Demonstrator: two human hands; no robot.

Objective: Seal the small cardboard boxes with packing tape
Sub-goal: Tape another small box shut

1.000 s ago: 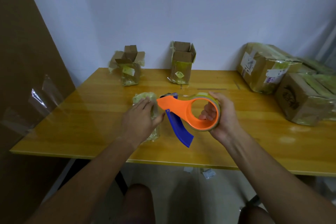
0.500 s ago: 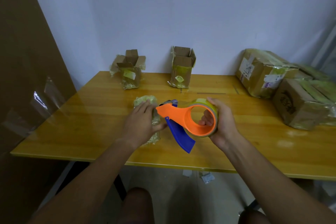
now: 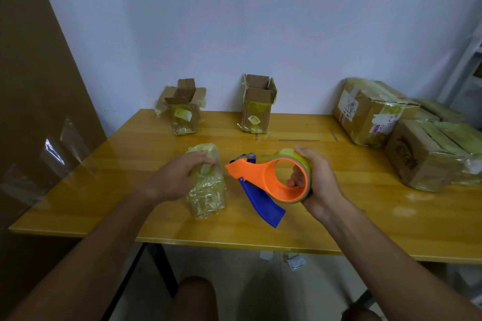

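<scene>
Head view, looking down: the small wrapped box [image 3: 206,185] lies on the yellow table [image 3: 365,206] just left of centre frame, already thick with yellowish tape. The left hand [image 3: 177,180] rests on its far end, fingers curled over the top; that grip is grasping the box and steadying it. The right hand [image 3: 317,182], right of centre, has its grip clenched round the tape roll [image 3: 300,161] in the orange dispenser [image 3: 263,177], fingers through the core, the blue blade guard [image 3: 263,206] pointing toward the lower edge. The dispenser's nose sits near the box, not touching it.

To do this step well, I judge the left hand should pin the loose tape end flat on the box before the right hand pulls, keeping the strip taut and low so it lies without wrinkles, then tilt the cutter down to sever cleanly.

Two open boxes [image 3: 257,104] stand at the upper middle against the wall, flaps up, not yet sealed. Each carries a small yellow sticker, too small to read. The sealed cartons [image 3: 370,112] at upper right show white labels and a dark printed mark; none of the writing is legible.
</scene>
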